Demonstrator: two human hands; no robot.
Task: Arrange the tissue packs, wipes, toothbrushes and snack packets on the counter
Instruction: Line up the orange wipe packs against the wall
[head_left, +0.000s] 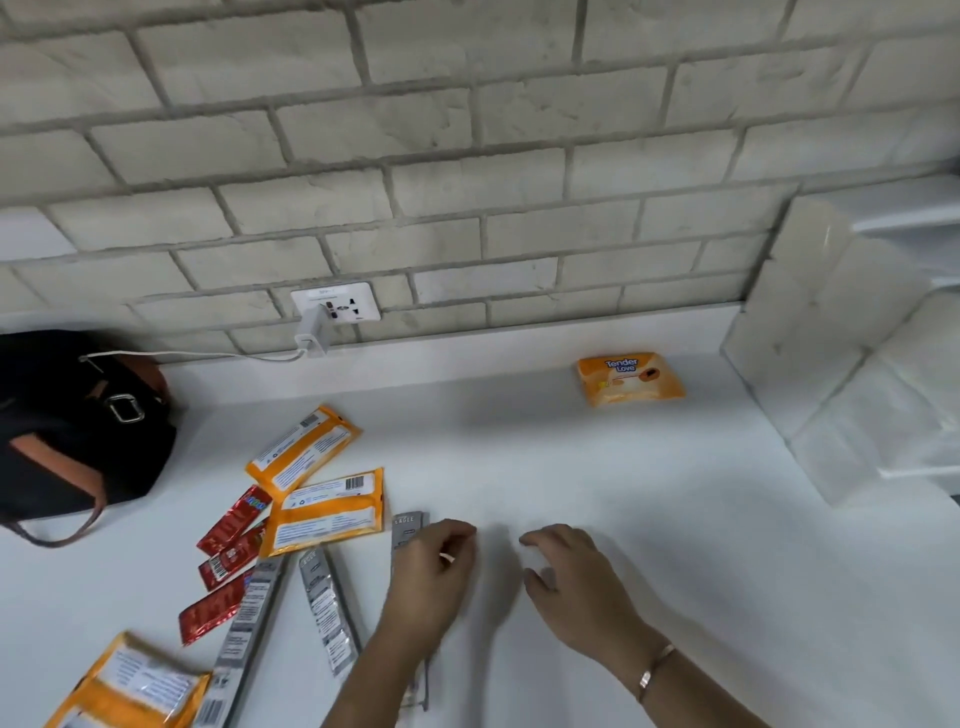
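Orange wipes pack (631, 378), label up: lies alone at three o'clock on the white counter (519, 457), close to the back wall. It looks already placed.

White tissue packs (831, 364): stacked at three o'clock, far right edge.

Face-down wipes packs, three: two (327, 512) overlap at eight o'clock. One (130, 686) sits in the corner between seven and eight.

Red snack packets (234, 519), three: fanned at eight o'clock, and the top ones tuck under a face-down pack.

Grey toothbrush packs, three: two (327, 608) lie askew at seven o'clock. The third toothbrush pack (410, 525) runs lengthwise beneath your left hand.

Your left hand (431, 582), just left of six o'clock: fingers curled, lying over that third pack. Whether they actually pinch it cannot be told.

Your right hand (571, 577), five o'clock: loosely curled over bare counter, holding nothing.

Black bag (78, 426), nine o'clock. Charger (317, 332) is plugged in at eleven.

Step in hand, as judged: sorting is barely begun, and you are starting on the toothbrushes. The next move calls for getting a fingertip under the thin flat card, then laying it square in the open space ahead. The heap's overlapping items then need pulling apart by kind.
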